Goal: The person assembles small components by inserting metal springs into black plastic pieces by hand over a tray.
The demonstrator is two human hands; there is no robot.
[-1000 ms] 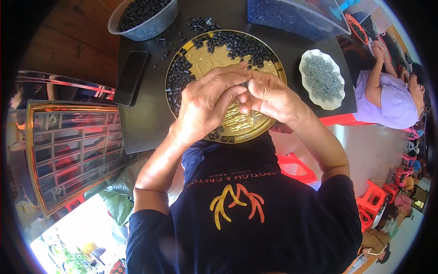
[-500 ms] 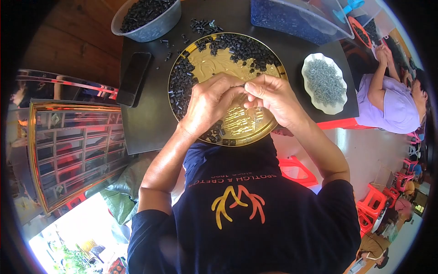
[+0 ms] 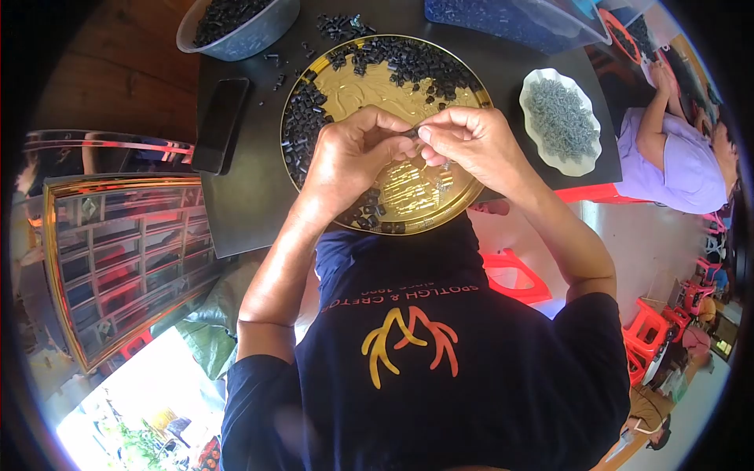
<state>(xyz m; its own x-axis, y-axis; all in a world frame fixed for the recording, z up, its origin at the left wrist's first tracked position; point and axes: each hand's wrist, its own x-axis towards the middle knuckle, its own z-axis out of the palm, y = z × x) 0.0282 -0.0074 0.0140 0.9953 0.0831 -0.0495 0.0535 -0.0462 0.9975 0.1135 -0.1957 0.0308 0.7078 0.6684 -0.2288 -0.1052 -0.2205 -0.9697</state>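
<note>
My left hand (image 3: 349, 153) and my right hand (image 3: 475, 145) meet fingertip to fingertip over a round golden tray (image 3: 357, 90). Both are closed in a pinch around a small dark piece (image 3: 413, 133), mostly hidden by the fingers. It resembles the small black cylindrical pieces (image 3: 302, 141) heaped along the tray's left and far rim. A few small clear or silvery pieces (image 3: 444, 179) lie on the tray under my right hand. To the right, a white scalloped dish (image 3: 532, 141) holds many tiny greyish, shiny pieces (image 3: 561, 118).
A tub (image 3: 263, 35) of black pieces stands far left, a bluish clear bin (image 3: 503, 27) far right. Loose black pieces (image 3: 342, 27) lie behind the tray. A black phone (image 3: 220, 125) rests at left. A person in a purple shirt (image 3: 675, 169) sits at right.
The view has shifted slightly, so the tray and containers sit higher in the picture. My fingers have changed position a little, still pinching together at the small piece.
</note>
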